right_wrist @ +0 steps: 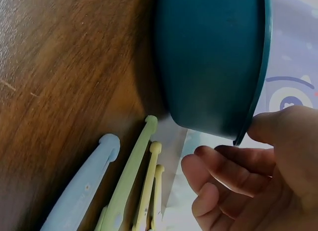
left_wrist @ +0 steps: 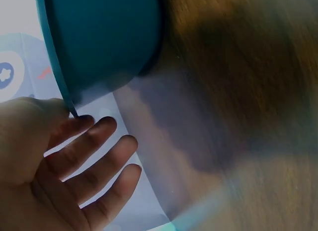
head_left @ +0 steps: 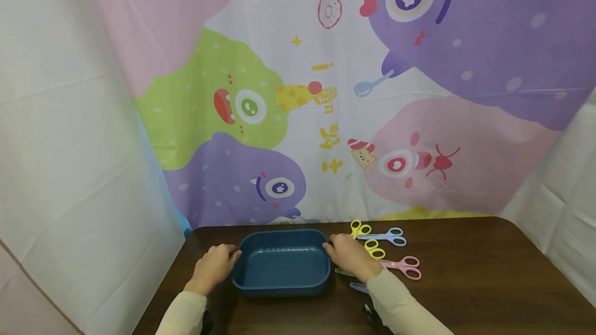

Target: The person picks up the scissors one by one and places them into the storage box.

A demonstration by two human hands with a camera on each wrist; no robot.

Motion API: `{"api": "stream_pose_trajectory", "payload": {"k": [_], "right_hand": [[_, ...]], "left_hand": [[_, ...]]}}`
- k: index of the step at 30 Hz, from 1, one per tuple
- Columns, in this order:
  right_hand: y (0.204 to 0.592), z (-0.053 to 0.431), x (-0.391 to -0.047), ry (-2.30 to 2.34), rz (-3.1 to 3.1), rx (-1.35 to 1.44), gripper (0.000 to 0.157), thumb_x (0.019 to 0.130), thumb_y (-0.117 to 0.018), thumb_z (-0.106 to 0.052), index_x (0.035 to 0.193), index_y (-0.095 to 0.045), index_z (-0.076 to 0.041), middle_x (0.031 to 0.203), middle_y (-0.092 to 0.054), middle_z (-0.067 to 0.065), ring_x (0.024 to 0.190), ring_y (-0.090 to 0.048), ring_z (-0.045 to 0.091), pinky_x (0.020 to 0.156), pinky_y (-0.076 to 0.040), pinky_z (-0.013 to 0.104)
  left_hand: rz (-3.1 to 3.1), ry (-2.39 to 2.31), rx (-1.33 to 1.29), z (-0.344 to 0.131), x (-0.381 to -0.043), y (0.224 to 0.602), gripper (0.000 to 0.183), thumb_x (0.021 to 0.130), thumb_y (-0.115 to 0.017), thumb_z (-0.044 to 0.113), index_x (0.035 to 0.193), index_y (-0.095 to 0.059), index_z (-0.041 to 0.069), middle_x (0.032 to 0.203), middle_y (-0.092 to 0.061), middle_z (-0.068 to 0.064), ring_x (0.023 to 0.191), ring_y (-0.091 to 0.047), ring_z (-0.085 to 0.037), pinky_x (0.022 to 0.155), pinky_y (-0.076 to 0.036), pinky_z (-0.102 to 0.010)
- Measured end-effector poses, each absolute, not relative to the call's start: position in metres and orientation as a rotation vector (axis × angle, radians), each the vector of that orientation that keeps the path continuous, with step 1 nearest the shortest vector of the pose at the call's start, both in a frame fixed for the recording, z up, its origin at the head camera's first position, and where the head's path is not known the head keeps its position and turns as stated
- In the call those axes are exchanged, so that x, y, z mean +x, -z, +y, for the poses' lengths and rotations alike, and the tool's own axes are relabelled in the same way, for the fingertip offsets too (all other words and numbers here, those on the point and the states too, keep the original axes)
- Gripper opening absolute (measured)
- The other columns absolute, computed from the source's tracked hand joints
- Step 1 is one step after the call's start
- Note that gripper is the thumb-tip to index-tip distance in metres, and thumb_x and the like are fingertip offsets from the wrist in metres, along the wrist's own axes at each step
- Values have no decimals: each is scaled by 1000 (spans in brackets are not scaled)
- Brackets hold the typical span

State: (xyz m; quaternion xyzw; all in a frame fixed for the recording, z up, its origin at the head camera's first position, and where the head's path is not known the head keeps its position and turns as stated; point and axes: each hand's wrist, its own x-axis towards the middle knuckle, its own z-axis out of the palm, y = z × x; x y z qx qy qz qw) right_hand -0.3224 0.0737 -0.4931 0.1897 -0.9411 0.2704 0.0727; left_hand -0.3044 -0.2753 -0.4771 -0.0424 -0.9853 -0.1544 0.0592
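Observation:
A dark teal rectangular basin [head_left: 281, 289] stands on the brown table between my two hands, with nothing inside it. My left hand [head_left: 213, 268] pinches its left rim between thumb and index finger; the left wrist view shows the other fingers spread loosely below the rim. On the opposite side my right hand [head_left: 351, 257] pinches the right rim [right_wrist: 258, 92] in the same way. Beside and partly under my right forearm lie several scissors: pink scissors [head_left: 410, 268], light blue scissors [head_left: 395, 237] and yellow-handled scissors [head_left: 360, 229]. A green blade [right_wrist: 130, 176] and a blue blade [right_wrist: 82, 191] point toward the basin.
The dark wood table [head_left: 489, 273] extends to the right of the scissors. Behind it hangs a curtain [head_left: 344, 195] with cartoon monsters. White cloth [head_left: 70, 118] hangs at the left side, and more hangs at the right.

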Motion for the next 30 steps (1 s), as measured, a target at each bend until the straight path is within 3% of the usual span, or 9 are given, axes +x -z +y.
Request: {"api": "stream_pose_trajectory", "payload": {"k": [4,9,19,30], "right_hand": [[494,71,-322,-854,-2810,623,25,102,-63,-14,78,-63,-7,64,-50,-1,57,-48,12,54,-40,29],[493,70,-322,-869,-2819,630,26,102,-61,-14,77,-63,-7,64,-50,-1,56,-48,12,54,-39,29],[491,69,-320,-912,-2919,591,40,103,-59,-12,63,-56,-10,56,-44,-1,49,-44,12,51,-34,27],[487,69,-313,-925,-2908,608,47,103,-57,-10,57,-46,-14,54,-36,-4,49,-39,10,52,-31,25]], "left_hand": [[-3005,452,-113,-273,-303,476,16,101,-64,22,96,-75,11,83,-71,-5,74,-68,-25,59,-51,-49],[-3029,442,-85,-270,-301,474,19,102,-63,20,87,-71,10,72,-62,-1,65,-60,-20,58,-47,-43],[-3035,474,-88,-266,-299,478,29,103,-61,17,74,-62,13,65,-53,-1,60,-52,-18,56,-43,-39],[-3026,482,-94,-265,-296,478,26,102,-61,14,76,-64,11,67,-55,-1,62,-54,-19,57,-45,-40]]}}
